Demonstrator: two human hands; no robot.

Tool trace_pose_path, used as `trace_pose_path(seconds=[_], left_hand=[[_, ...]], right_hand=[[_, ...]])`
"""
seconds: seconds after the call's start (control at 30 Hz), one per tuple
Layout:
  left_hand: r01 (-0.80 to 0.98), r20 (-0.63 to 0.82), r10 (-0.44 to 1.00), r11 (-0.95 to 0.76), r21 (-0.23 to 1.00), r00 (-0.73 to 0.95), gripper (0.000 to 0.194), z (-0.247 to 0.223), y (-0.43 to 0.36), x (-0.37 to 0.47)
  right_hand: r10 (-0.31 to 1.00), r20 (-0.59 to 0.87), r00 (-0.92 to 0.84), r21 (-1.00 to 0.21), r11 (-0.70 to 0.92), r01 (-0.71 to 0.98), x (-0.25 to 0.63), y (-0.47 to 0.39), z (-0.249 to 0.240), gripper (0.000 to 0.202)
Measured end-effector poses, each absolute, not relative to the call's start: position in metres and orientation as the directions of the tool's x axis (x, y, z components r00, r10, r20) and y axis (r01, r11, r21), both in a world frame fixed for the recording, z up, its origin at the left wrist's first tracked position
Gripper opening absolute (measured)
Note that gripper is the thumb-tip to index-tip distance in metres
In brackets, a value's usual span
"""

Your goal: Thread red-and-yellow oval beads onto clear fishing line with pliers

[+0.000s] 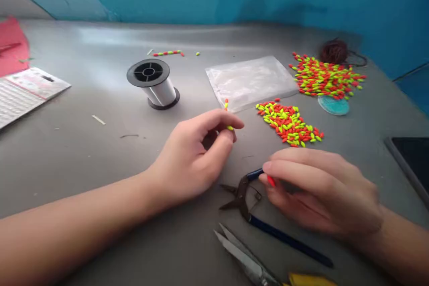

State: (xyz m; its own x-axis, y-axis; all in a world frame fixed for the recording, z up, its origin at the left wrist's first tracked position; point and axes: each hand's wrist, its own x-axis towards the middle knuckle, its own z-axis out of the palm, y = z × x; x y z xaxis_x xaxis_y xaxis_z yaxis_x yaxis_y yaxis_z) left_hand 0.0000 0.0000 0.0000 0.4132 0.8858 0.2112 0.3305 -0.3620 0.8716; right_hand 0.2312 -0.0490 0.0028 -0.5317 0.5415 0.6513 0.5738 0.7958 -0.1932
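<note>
My left hand [204,154] is closed in a pinch on a short string of beads [226,105], red and yellow-green, whose top end sticks up past the fingers. A red bead [271,181] is pinched between the thumb and fingertips of my right hand [318,192], which hovers over the pliers. Those pliers [243,194] have dark blue handles and lie with jaws apart. Beyond my right hand is a pile of red and yellow-green beads [288,123]. The thread itself is too fine to make out.
A spool [161,91] stands beyond my left hand, near a clear plastic bag [251,80]. A larger bead pile [325,78] and dark yarn [333,51] lie back right. Scissors [244,257] are at the front, a phone [412,161] at right, a white card [30,89] at left.
</note>
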Motion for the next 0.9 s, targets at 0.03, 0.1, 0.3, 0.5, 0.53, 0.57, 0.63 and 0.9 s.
trace_pose_path(seconds=[0.03,0.1,0.3,0.5,0.53,0.57,0.63,0.9], left_hand=[[0.322,0.228,0.873,-0.384,0.865,0.431,0.024,0.0012,-0.0015,-0.0008],[0.305,0.26,0.845,-0.43,0.85,0.467,0.027,0.003,-0.0042,-0.0023],[0.243,0.356,0.734,-0.572,0.784,0.579,0.029,0.0032,-0.0076,-0.0054],[0.159,0.447,0.586,-0.708,0.688,0.676,0.029,0.0037,-0.0073,-0.0028],[0.143,0.46,0.565,-0.724,0.675,0.685,0.029,0.0038,-0.007,-0.0021],[0.131,0.47,0.548,-0.735,0.665,0.692,0.029,0.0038,-0.0067,-0.0014],[0.125,0.469,0.533,-0.743,0.658,0.705,0.028,0.0037,-0.0062,-0.0004],[0.139,0.483,0.526,-0.764,0.63,0.7,0.026,0.0003,-0.0055,-0.0001]], right_hand=[[0.535,0.661,-0.526,-0.18,0.794,0.581,0.2312,-0.0495,0.0029,0.018],[0.529,0.673,-0.517,-0.169,0.79,0.589,0.2313,-0.0504,0.0028,0.021],[0.569,0.662,-0.488,-0.234,0.775,0.587,0.2313,-0.049,0.0001,0.032],[0.605,0.653,-0.456,-0.273,0.749,0.603,0.2319,-0.0493,-0.0023,0.031],[0.601,0.654,-0.459,-0.27,0.753,0.601,0.2325,-0.0498,-0.0025,0.031],[0.596,0.654,-0.465,-0.269,0.758,0.594,0.2331,-0.0502,-0.0026,0.031],[0.59,0.65,-0.479,-0.273,0.77,0.577,0.2343,-0.0507,-0.0027,0.03],[0.605,0.626,-0.492,-0.29,0.767,0.573,0.2343,-0.0521,0.0016,0.027]])
